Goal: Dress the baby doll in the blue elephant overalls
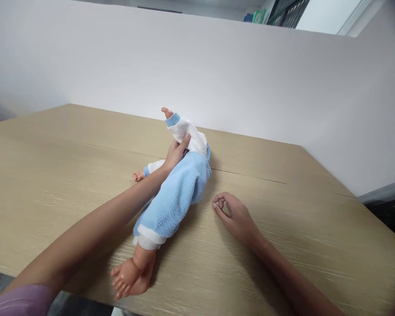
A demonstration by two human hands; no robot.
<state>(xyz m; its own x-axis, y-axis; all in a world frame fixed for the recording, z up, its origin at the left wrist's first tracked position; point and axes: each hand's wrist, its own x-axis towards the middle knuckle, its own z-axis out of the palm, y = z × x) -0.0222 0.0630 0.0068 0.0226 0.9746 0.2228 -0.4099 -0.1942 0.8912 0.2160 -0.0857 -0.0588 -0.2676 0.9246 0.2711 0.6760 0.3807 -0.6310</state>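
A baby doll in fleece clothes, pale blue trousers and a white top with blue cuffs, lies on its side on the table. Its bare feet point toward me, and its head is not visible. My left hand is closed around the doll's upper body, thumb on the white top, fingers partly hidden. One doll arm sticks up past that hand; the other rests on the tabletop to the left. To the right of the trousers, apart from the doll, my right hand has curled fingers, thumb meeting fingertips, with nothing visible between them.
The light wood table has a thin seam running across it. Behind it stands a white partition. Over its top show a green package and a dark slatted frame. The table's near edge is at the lower left.
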